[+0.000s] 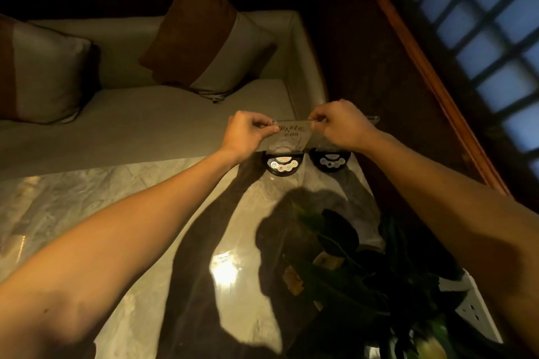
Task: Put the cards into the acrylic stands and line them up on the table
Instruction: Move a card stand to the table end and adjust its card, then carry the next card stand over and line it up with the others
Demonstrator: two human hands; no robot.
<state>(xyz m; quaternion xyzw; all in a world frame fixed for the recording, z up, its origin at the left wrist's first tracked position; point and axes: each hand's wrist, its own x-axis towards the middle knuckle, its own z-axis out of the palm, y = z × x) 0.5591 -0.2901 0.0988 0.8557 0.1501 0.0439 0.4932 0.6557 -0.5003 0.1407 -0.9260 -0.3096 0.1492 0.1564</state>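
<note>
From where I sit watching the head view, my main worry is the card [293, 135] buckling or jamming: it is thin and printed, the acrylic stand [316, 141] is clear and nearly invisible in this dim amber light, and if the two sides are not fed evenly I would expect a corner to catch at the slot. A second risk, as I judge it, is the whole stand slipping, since smooth acrylic gives little purchase and it is held in the air past the far edge of the table [122, 213], above two dark round call-button units [282, 165] that it could knock. Starting on the left, the left hand [244, 132] has its fingertips [269, 125] pinched together on the upper left corner of the card and stand, thumb towards me and the rest curled behind. Between the two hands the card spans the gap, its printed face towards me, the characters reading upside down, and its lower edge hangs just above the nearer button unit. I cannot tell how far the card is seated, because the stand's edges vanish against the sofa [163, 125] behind. On the right, the right hand [341, 125] is clamped on the upper right corner, and a clear lip of acrylic shows just beyond its knuckles. Nearer me on the right, a dark leafy plant [344, 265] crowds the table where a row would have to go.
</note>
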